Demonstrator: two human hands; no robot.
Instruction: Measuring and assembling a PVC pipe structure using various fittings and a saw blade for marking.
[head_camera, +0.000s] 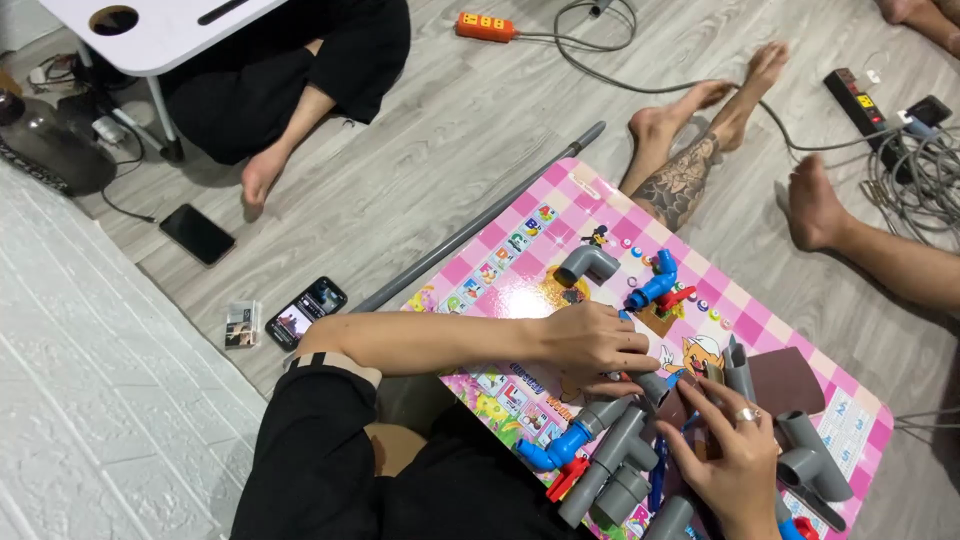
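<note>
My left hand (592, 345) reaches across the pink checkered table (520, 215), its fingers curled around a short grey pipe fitting (652, 386). My right hand (735, 460), with a ring on one finger, lies just right of that fitting, fingertips bent down at the edge of a brown sheet (792, 380). What those fingers pinch is hidden. Below my hands lie a grey pipe assembly (615, 465) and a blue valve (558, 452) with a red handle. A grey elbow (585, 263) and a second blue valve (652, 286) sit farther up the table.
A grey tee fitting (810, 462) lies at the table's right. A long grey pipe (480, 225) lies on the floor beside two phones (305, 310) (197, 233). Other people's legs and feet (690, 150) (815, 205) border the table. Power strips and cables (910, 165) lie at top right.
</note>
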